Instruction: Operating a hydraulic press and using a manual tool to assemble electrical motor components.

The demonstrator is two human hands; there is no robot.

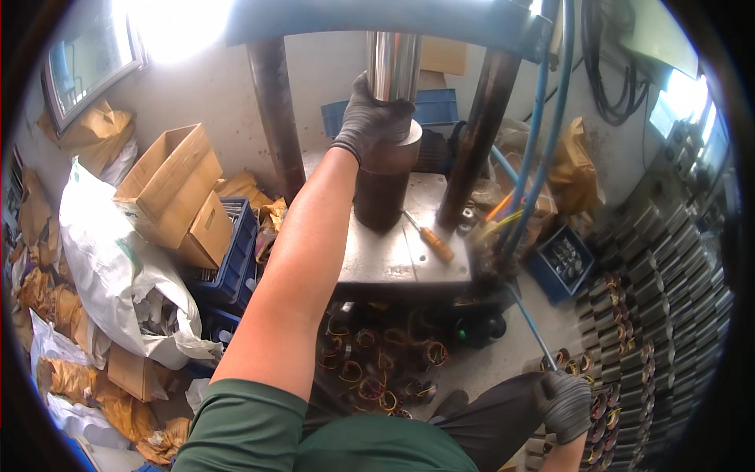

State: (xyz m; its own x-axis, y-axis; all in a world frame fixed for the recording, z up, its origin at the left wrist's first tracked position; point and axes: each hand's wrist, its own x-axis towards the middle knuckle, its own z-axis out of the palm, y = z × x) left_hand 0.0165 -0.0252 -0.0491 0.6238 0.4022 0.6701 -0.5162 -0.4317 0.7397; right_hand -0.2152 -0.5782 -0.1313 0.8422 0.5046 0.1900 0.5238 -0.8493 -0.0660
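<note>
My left hand [373, 122], in a dark grey glove, is raised between a shiny steel press ram [393, 63] and a dark metal cylinder [383, 193] standing on the press plate [377, 263]. Its fingers curl around something just below the ram; the hand itself hides what that is. A screwdriver with a wooden handle [436, 245] lies on the plate, its shaft toward the cylinder's foot. Low on the right, my right hand [565, 405], gloved too, is closed around the end of a long blue lever rod [533, 326] that slants up toward the press.
Dark press columns [275, 118] flank the cylinder, and blue hoses [543, 134] hang at the right. Cardboard boxes [169, 189] and a white sack [118, 259] crowd the left. Wound motor parts [377, 362] lie beneath the plate; stacked metal parts [661, 291] fill the right.
</note>
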